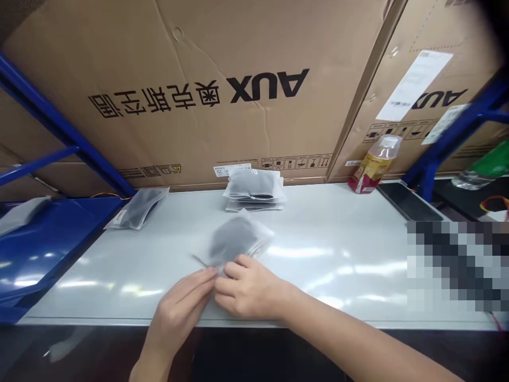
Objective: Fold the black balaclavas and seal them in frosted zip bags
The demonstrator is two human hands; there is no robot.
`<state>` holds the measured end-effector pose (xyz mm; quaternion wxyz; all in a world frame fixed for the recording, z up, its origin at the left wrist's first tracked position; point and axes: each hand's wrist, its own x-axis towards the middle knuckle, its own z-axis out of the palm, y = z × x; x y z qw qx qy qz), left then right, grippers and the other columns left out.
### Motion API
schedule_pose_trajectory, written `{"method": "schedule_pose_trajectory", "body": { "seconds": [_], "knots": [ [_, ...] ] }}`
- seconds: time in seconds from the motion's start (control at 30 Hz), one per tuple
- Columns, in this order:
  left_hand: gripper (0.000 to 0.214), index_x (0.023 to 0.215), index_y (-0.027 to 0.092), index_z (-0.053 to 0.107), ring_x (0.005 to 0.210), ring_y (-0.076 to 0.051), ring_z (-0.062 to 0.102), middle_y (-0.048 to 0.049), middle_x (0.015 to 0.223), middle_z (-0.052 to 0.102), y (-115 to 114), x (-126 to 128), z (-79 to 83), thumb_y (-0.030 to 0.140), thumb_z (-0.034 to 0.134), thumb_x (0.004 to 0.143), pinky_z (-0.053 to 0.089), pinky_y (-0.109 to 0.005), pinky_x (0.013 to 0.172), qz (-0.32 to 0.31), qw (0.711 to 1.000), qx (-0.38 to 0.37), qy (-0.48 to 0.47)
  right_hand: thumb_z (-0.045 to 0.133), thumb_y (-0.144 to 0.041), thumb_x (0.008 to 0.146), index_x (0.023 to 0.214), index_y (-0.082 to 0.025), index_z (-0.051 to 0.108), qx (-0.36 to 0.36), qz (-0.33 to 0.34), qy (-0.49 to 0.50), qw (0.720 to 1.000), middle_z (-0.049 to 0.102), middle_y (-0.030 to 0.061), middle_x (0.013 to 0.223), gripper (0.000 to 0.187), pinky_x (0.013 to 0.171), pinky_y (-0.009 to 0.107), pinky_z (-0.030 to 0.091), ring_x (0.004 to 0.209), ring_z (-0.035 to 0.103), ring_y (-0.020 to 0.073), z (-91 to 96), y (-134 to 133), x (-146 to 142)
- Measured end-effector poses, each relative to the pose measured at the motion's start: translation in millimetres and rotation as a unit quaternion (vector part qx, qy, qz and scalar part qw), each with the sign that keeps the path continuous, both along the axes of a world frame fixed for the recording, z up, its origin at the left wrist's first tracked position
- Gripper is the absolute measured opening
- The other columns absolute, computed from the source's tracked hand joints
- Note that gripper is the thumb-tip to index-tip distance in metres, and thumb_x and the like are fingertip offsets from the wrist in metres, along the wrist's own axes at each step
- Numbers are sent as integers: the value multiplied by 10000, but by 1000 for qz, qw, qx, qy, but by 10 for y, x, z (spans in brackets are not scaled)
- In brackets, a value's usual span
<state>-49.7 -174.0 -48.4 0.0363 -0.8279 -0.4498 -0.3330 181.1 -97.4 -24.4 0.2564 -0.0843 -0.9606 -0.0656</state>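
At bottom centre, my left hand (178, 307) and right hand (248, 289) pinch with closed fingers the lower edge of a translucent plastic bag (234, 241) holding a dark grey item (233, 240), flat on the pale grey worktop (338, 292).

Under your fingers (240, 270), frosted matt plastic bag (234, 241); beyond them, glossy white tabletop (330, 260); well past them, rough brown corrugated cardboard cartons (159, 69).

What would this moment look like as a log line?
left hand: gripping frosted plastic bag | right hand: same bag | beside: stacked bags
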Motion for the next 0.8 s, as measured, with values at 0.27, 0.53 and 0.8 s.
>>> {"method": "schedule_pose_trajectory", "body": {
  "seconds": [0.27,0.53,0.8],
  "knots": [
    [376,1287,330,710,1155,-223,766,13,1309,766,-224,-101,-40,117,658,981,628,-373,1064,40,999,-28,-24,437,-65,1043,801,-225,641,-11,-50,-39,998,631,37,797,355,650,361,338,722,475,197,-196,419,814],
    [264,1188,355,744,1126,-255,762,16,1173,806,-224,-43,361,253,627,974,658,-401,950,68,995,-58,-44,456,-188,1070,948,-207,693,-93,-169,26,981,655,60,828,267,687,361,423,760,540,208,1,447,1119],
    [570,1600,151,441,1514,-378,450,-143,1630,487,555,490,141,405,349,1098,460,-623,1174,169,958,-203,109,401,-268,1101,1522,-103,525,-283,-196,72,936,504,138,1620,469,1225,459,412,1543,389,288,42,252,-12]
  ]
}}
